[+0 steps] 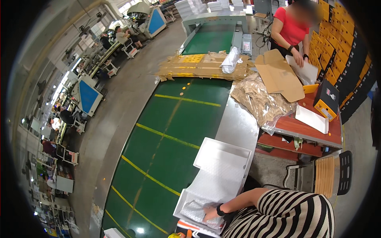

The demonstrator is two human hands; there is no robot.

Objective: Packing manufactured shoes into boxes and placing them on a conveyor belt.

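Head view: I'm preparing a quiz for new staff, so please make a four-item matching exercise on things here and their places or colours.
Column 1
1. Right hand
2. Open white box
3. Conveyor belt
4. Lone black-and-orange box

Column 2
A. At the belt's near right side
B. On the reddish table
C. Against crumpled white paper
D. Green, with yellow lines across

Pairs: 1-C, 2-A, 3-D, 4-B
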